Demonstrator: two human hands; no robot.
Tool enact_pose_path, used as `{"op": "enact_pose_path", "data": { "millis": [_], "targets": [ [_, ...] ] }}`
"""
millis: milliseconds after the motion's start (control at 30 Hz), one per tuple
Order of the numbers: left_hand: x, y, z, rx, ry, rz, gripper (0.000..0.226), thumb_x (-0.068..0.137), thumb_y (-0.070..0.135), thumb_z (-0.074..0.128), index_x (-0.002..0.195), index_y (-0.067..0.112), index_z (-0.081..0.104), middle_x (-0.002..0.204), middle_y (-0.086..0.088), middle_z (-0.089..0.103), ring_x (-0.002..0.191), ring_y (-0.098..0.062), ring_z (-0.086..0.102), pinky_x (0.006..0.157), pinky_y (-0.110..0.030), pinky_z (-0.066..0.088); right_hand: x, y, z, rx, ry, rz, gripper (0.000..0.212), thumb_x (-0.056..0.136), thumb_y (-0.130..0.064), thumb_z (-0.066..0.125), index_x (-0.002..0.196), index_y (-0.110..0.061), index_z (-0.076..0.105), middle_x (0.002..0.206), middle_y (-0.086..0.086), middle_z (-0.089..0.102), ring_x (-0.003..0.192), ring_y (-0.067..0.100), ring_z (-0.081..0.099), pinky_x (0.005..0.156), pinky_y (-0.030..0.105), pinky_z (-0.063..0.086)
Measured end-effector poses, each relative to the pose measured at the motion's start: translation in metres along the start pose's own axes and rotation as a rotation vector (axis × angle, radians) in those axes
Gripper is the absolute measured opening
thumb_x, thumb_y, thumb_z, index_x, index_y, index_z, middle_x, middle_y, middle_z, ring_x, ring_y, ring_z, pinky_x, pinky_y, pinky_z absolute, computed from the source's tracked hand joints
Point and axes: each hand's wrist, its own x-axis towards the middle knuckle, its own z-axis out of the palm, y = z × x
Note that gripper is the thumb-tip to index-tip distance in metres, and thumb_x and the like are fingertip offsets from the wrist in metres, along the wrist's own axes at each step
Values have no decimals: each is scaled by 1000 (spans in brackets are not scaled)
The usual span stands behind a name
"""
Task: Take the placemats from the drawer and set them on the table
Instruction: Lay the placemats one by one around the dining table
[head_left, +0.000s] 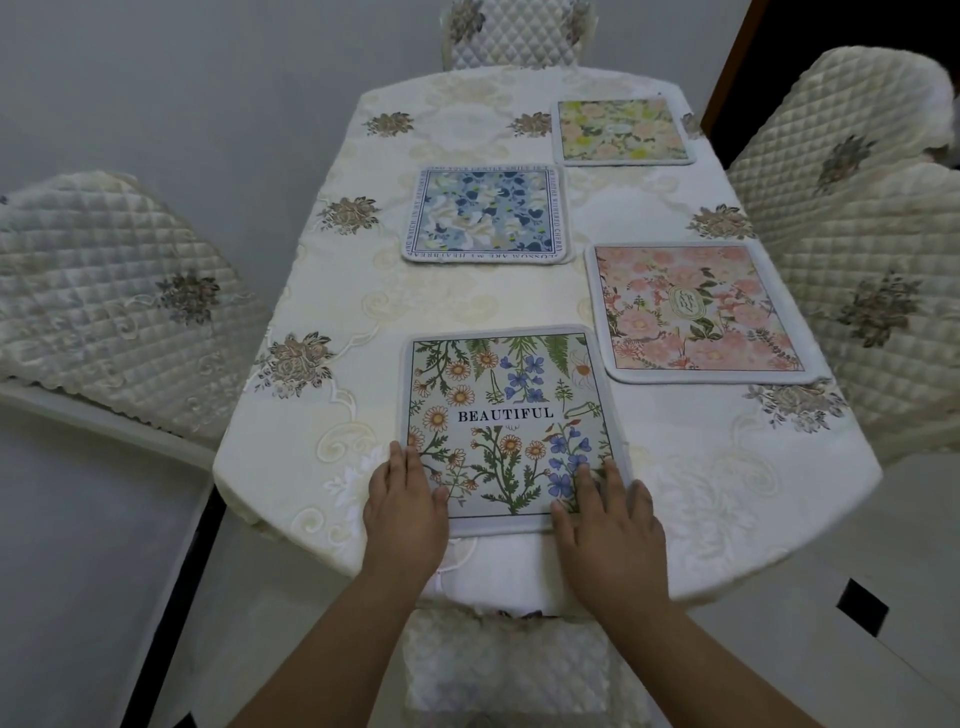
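Note:
Several square floral placemats lie flat on the table (519, 312), which wears a cream embroidered cloth. Nearest me is the one printed BEAUTIFUL (506, 415), with daisies and blue flowers. My left hand (405, 499) rests with straight fingers on its near left corner. My right hand (608, 519) lies flat on its near right corner. A pink placemat (696, 312) sits at the right, a blue one (485, 213) at the middle, and a yellow-green one (623, 130) at the far right. No drawer is in view.
Quilted cream chairs surround the table: one at the left (104, 291), two at the right (857, 234), one at the far end (514, 31), and one chair back (504, 670) just below my hands. Pale floor lies on both sides.

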Motion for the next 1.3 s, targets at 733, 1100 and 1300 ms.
{"op": "enact_pose_path", "data": {
  "millis": [733, 1100, 1300],
  "targets": [
    [75, 41, 22, 105, 32, 298, 64, 101, 55, 4, 155, 25, -12, 162, 3, -18, 147, -14, -24, 121, -38, -10, 130, 24, -1, 44, 24, -253, 70, 100, -58, 8, 155, -19, -10, 163, -2, -16, 148, 10, -18, 121, 33, -6],
    [161, 95, 5, 85, 25, 411, 61, 103, 46, 10, 157, 20, -1, 165, 0, -7, 151, -20, -11, 123, -41, -1, 197, -39, -8, 107, 106, -348, 63, 105, -43, 14, 156, -8, 2, 164, 8, -2, 151, 16, -7, 120, 29, -7],
    [184, 93, 16, 194, 17, 329, 62, 100, 55, 8, 156, 30, -2, 165, 0, -9, 150, -26, -15, 121, -46, -8, 235, -37, -3, 5, 83, -243, 68, 103, -48, 11, 156, -5, 4, 164, 12, 2, 151, 22, -1, 122, 37, 0]
  ]
}}
